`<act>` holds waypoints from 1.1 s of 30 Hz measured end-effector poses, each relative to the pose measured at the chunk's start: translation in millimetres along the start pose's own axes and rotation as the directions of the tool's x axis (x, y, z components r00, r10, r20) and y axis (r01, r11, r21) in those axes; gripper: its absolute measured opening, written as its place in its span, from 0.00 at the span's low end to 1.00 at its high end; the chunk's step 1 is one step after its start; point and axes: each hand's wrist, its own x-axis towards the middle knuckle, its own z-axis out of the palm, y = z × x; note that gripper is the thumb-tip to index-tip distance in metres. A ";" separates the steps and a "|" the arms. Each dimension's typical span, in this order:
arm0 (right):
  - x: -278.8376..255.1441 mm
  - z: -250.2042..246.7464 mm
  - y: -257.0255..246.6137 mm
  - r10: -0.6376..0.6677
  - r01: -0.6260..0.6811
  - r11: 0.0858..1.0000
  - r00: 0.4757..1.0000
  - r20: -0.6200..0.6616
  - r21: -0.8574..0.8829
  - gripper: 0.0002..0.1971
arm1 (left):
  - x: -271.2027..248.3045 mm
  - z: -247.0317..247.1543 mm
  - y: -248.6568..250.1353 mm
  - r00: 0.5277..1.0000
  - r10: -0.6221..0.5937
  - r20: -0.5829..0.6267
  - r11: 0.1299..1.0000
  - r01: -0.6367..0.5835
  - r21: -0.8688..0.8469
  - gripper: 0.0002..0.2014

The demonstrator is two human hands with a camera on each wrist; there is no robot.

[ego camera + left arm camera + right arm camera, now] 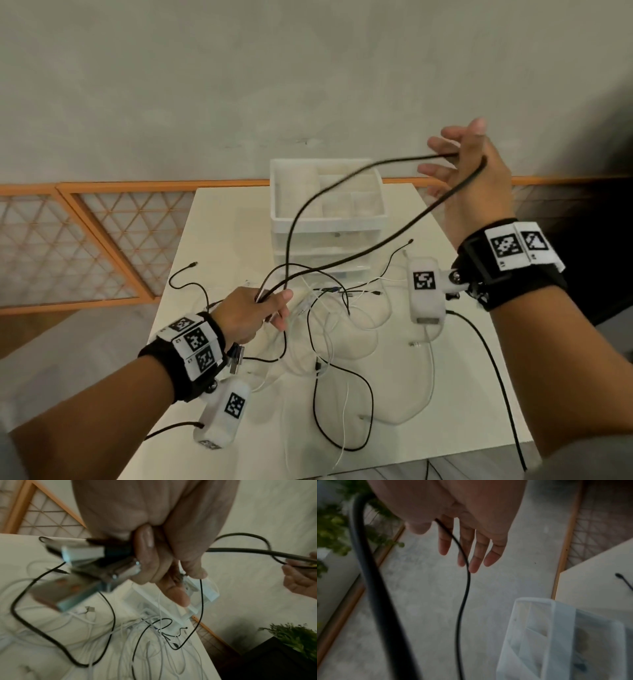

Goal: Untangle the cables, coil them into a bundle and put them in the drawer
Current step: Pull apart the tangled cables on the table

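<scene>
A thick black cable runs in a long loop from my left hand up to my right hand. The left hand, low over the white table, grips this cable together with several plug ends in a fist. High at the right, my right hand has straight, spread fingers; the cable is hooked over it by the thumb and hangs down. A tangle of thin black and white cables lies on the table. The white drawer unit stands at the back.
An orange lattice fence runs behind the table. A green plant on dark furniture stands to the right. The drawer unit's top tray has compartments. A black lead trails from the right wrist camera off the table's front edge.
</scene>
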 end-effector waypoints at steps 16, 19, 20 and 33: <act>30.5 -18.1 42.7 -0.186 0.192 0.813 0.980 0.068 -0.550 0.14 | -6.9 -20.1 23.6 0.993 0.118 0.005 0.976 -0.115 -0.183 0.32; 38.1 -24.8 50.4 -0.216 0.267 0.822 0.963 0.160 -0.503 0.01 | -4.3 -16.8 26.0 0.990 0.131 -0.054 0.966 -0.140 -0.219 0.26; 40.4 -29.4 57.4 -0.193 0.267 0.803 0.962 0.192 -0.532 0.05 | -4.1 -15.1 27.0 0.988 0.138 -0.075 0.961 -0.152 -0.231 0.24; -72.7 -10.3 90.3 0.321 0.117 0.798 0.747 0.582 -0.591 0.37 | -24.5 13.7 75.7 0.947 0.321 0.017 0.947 -0.321 0.003 0.29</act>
